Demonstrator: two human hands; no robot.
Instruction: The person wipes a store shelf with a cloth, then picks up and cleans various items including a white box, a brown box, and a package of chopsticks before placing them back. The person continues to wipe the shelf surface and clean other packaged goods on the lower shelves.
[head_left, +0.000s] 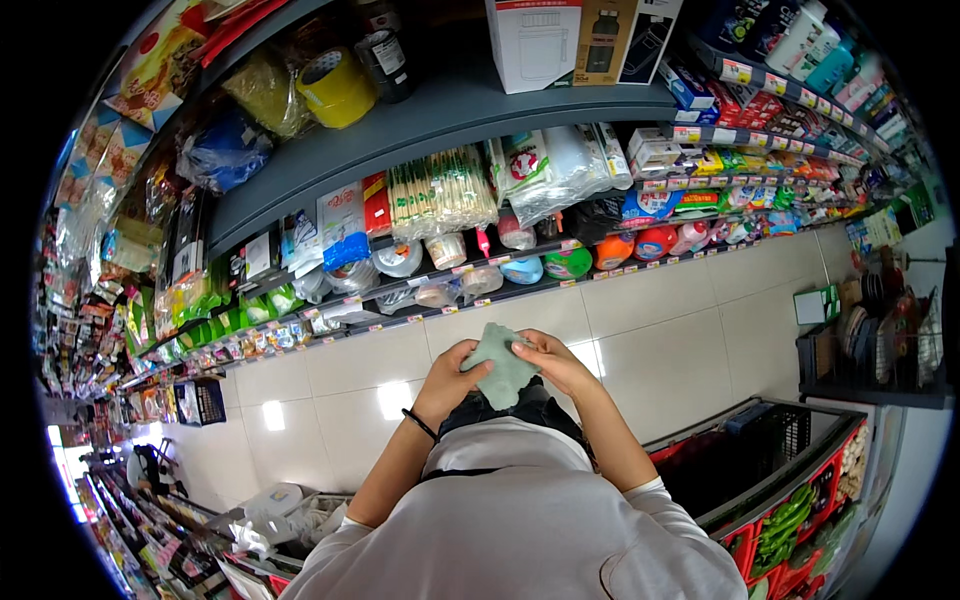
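Observation:
A pale green cloth (501, 369) is stretched between my two hands in front of my waist, over the tiled floor. My left hand (454, 373) grips its left side, thumb on top. On the opposite side, my right hand (553, 361) pinches the cloth with the thumb over its upper face. Its lower corner hangs down toward my dark trousers. The fingers beneath the cloth are partly hidden. Beyond my hands runs a grey shelf unit (450, 124), with bundled wooden chopsticks (439, 191) in plastic packs on a lower level.
On the upper shelf sit rolls of yellow tape (336, 88) and a boxed jar (534, 45). Bottles, including an orange one (615, 250), line the bottom shelf. To my right stands a bin with green peppers (784, 525). A dark basket (201, 401) rests at far left.

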